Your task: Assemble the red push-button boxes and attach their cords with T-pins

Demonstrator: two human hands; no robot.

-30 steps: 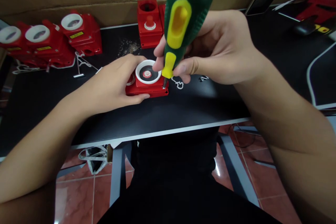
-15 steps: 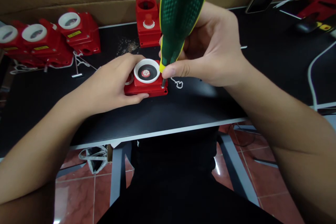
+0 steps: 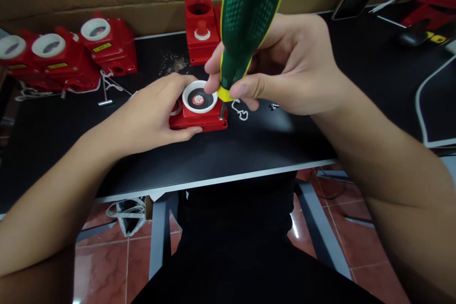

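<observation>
My left hand (image 3: 153,114) is wrapped round the left side of a red box (image 3: 208,121) with a white ring (image 3: 200,97) on top, keeping it on the black table. Between the thumb and fingers of my right hand (image 3: 285,66) is a green and yellow screwdriver (image 3: 245,23), nearly upright. Its metal tip meets a screw (image 3: 221,118) at the box's front right corner. My left fingertips are partly hidden behind the white ring. Just right of the box lies a white cord (image 3: 240,111), and small screws (image 3: 273,106) lie near my right hand.
Several red boxes with white rings (image 3: 107,50) stand at the back left, a metal T-handled tool (image 3: 105,102) in front of them. Another red box (image 3: 201,47) is behind the work. Crumbs (image 3: 174,63) litter the table (image 3: 199,161). A white cable (image 3: 420,99) runs along the right.
My right fingers have loosened and shifted round the screwdriver handle, the index finger now stretching out past it on the left. My left hand and the red box stay put.
</observation>
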